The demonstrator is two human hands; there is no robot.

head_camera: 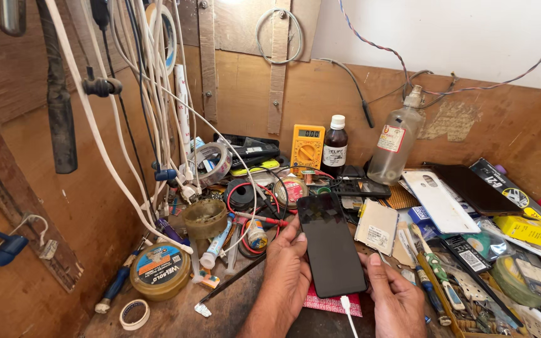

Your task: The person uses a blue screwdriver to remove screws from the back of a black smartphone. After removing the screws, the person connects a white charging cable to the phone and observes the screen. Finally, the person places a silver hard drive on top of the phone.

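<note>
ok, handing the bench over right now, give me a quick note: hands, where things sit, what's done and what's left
Left hand: holds the left edge of the black phone, thumb on the rim.
Right hand: steadies the phone's lower right edge.
Phone: screen up and dark, over a red patterned pad. A white cable reaches its bottom end; whether it is plugged in cannot be told.
Nearby: yellow meter and dark bottle against the back wall, white back cover to the right, screwdrivers beside the right hand.
Done: phone looks closed, no open parts showing.
Left: nothing shows on the screen, so checking whether it powers on is probably still open.

Phone [331,247] between both hands, multimeter [307,148] behind, tin [159,270] left
</note>
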